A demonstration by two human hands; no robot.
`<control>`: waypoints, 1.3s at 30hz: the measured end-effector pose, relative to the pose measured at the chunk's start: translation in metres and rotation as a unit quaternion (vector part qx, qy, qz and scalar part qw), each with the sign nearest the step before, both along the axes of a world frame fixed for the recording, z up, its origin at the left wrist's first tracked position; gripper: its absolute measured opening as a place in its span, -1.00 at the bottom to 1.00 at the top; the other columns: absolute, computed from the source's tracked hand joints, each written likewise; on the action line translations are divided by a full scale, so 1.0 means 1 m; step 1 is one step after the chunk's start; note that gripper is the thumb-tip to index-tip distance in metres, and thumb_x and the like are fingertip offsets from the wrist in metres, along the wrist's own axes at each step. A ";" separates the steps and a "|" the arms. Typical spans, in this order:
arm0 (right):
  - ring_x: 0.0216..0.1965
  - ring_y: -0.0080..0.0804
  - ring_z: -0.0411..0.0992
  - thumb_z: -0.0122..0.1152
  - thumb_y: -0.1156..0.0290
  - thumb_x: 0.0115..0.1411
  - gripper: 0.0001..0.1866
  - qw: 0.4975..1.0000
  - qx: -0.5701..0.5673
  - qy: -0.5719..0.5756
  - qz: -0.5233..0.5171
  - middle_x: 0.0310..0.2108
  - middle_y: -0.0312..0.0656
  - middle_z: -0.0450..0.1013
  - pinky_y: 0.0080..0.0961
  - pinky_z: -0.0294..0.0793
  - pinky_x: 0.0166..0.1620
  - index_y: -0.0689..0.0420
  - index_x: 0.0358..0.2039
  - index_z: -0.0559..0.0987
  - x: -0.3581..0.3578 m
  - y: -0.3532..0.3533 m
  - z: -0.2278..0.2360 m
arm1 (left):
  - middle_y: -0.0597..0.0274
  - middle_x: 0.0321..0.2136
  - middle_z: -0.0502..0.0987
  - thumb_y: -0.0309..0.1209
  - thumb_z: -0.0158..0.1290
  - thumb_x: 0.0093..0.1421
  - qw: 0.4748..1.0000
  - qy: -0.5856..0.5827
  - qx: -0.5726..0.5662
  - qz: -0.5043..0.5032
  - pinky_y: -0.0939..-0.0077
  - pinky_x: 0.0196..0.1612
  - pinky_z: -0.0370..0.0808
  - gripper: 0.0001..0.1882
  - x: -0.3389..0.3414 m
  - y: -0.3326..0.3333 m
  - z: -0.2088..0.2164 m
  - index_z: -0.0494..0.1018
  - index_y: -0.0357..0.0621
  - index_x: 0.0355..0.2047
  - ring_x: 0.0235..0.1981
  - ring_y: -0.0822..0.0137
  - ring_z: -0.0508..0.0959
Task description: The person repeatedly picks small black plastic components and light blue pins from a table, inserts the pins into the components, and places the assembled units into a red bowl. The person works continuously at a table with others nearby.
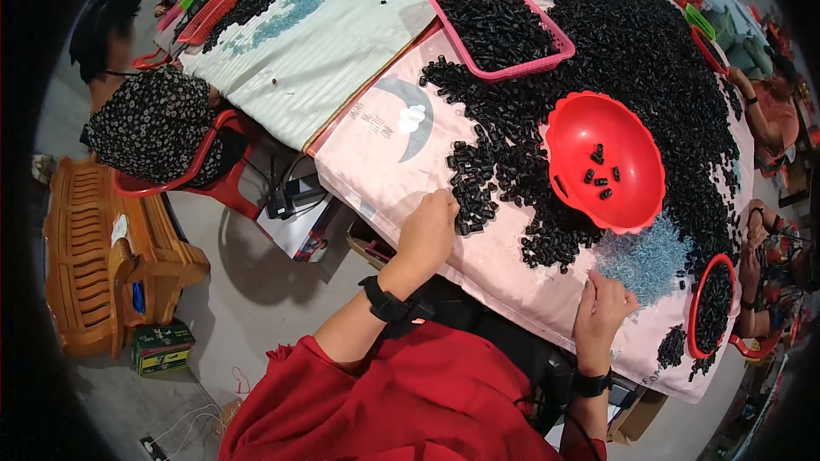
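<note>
My left hand [429, 230] is at the near edge of a heap of small black plastic pieces [475, 188]. Its fingers are curled together, and anything in them is hidden. To the right, my right hand [601, 314] rests over the pink cloth beside a pile of tiny blue-grey parts [645, 256]. Its thumb and fingers are bent inward in a pinch; what they hold, if anything, is too small to see. Beyond that pile stands a red scalloped bowl [598, 124] with several black pieces at its bottom.
A pink basket [559, 55] full of black pieces stands farther back. A red oval basket [694, 324] of them is at the right. Black pieces cover much of the pink cloth [359, 162]. One person [154, 119] sits at the left; others sit along the right side.
</note>
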State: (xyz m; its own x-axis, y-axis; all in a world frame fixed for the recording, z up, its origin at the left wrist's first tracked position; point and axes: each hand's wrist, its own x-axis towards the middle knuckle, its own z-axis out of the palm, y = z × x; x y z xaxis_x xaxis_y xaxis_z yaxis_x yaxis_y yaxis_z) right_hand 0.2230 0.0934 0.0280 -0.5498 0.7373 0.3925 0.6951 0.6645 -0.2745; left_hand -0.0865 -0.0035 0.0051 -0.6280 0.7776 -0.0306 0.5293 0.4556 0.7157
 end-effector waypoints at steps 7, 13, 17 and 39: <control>-0.13 -0.30 0.48 0.25 0.55 0.33 -0.84 1.000 -0.001 0.012 0.002 -0.24 -0.23 0.55 -0.22 0.20 0.14 0.13 -0.09 0.63 -0.001 -0.002 -0.001 | -0.16 -0.21 0.55 -0.38 0.01 0.45 0.997 0.053 0.059 -0.025 -0.12 -0.13 0.50 -0.86 0.011 0.014 -0.003 0.41 -0.22 -0.17 -0.19 -0.28 0.57; -0.13 -0.31 0.48 0.23 0.54 0.34 -0.83 1.000 0.000 0.005 0.004 -0.22 -0.24 0.55 -0.23 0.20 0.14 0.13 -0.08 0.63 0.001 -0.003 -0.003 | -0.15 -0.23 0.55 -0.41 0.02 0.44 0.990 0.022 0.116 -0.071 -0.08 -0.13 0.48 -0.87 0.021 0.032 -0.014 0.43 -0.25 -0.19 -0.20 -0.25 0.54; -0.14 -0.32 0.48 0.23 0.54 0.35 -0.82 1.000 -0.002 0.003 -0.003 -0.22 -0.24 0.55 -0.23 0.20 0.14 0.13 -0.06 0.63 0.003 -0.004 -0.002 | -0.11 -0.24 0.57 -0.43 0.03 0.44 0.991 -0.042 0.109 -0.064 0.04 -0.10 0.49 -0.87 0.027 0.037 -0.004 0.49 -0.26 -0.19 -0.18 -0.17 0.56; -0.11 -0.32 0.51 0.34 0.55 0.29 -0.84 0.998 -0.035 0.047 -0.021 -0.21 -0.25 0.58 -0.21 0.17 0.19 0.12 -0.13 0.62 0.005 -0.008 0.005 | 0.06 -0.31 0.54 -0.41 0.31 0.18 0.978 0.078 0.151 -0.118 0.16 -0.21 0.57 -0.79 0.051 0.015 0.005 0.51 -0.16 -0.26 -0.25 -0.01 0.60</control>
